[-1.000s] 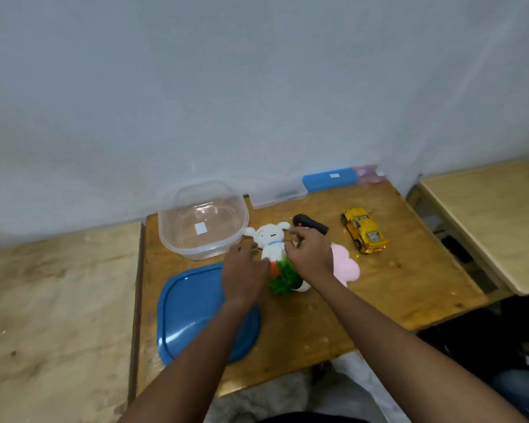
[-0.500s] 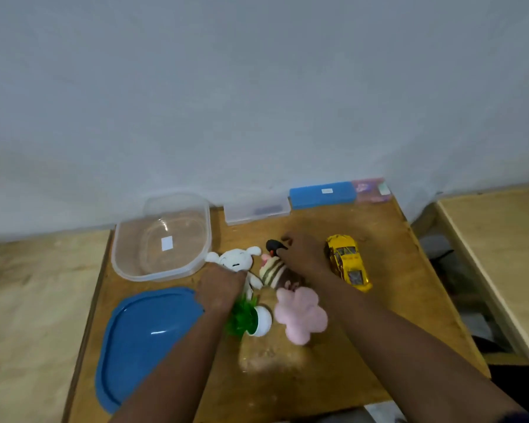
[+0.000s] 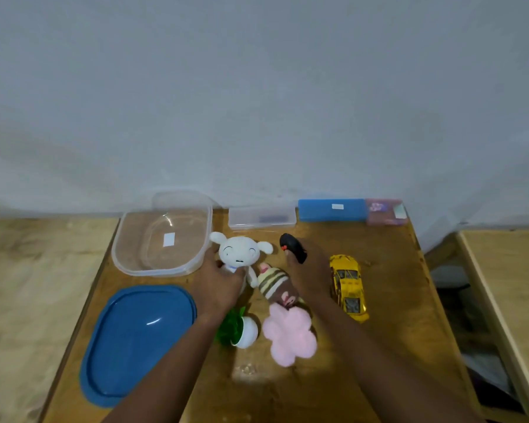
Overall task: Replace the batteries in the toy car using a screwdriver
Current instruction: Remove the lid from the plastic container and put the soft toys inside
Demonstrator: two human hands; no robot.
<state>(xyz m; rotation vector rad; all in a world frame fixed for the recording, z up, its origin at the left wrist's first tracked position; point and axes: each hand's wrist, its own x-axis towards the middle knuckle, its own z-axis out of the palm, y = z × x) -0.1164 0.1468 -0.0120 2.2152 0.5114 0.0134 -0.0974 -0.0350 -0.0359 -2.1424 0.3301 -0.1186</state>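
1. Curled over the body of the white plush dog [image 3: 240, 250], the left hand [image 3: 219, 285] grips that toy from above. Only the plush's head and ears show beyond the knuckles.
2. The right hand [image 3: 309, 276] reaches to the near end of a black remote [image 3: 292, 247], and its fingertips meet the casing. Whether they actually pinch it cannot be told, since the back of the hand hides them.
3. The toy car [image 3: 348, 286], yellow, stands on its wheels on the wooden table [image 3: 394, 346], just right of the right wrist and untouched. Its underside is hidden, so neither the battery hatch nor its screw shows.
4. No screwdriver or loose battery can be made out. The clear case [image 3: 261, 217] at the back edge holds something dark, too small to name, and a closed blue case [image 3: 332, 210] sits beside it.
5. A striped plush [image 3: 277, 285], a pink flower plush [image 3: 290, 334] and a potted green plant [image 3: 239, 329] lying on its side crowd the space between the arms. A clear tub [image 3: 162, 239] and its blue lid [image 3: 138, 340] lie to the left.
6. By this layout, the task proper looks unstarted, as both hands are busy with other toys. Finding the tool, flipping the car, undoing the hatch, swapping the cells and closing up all appear to remain.
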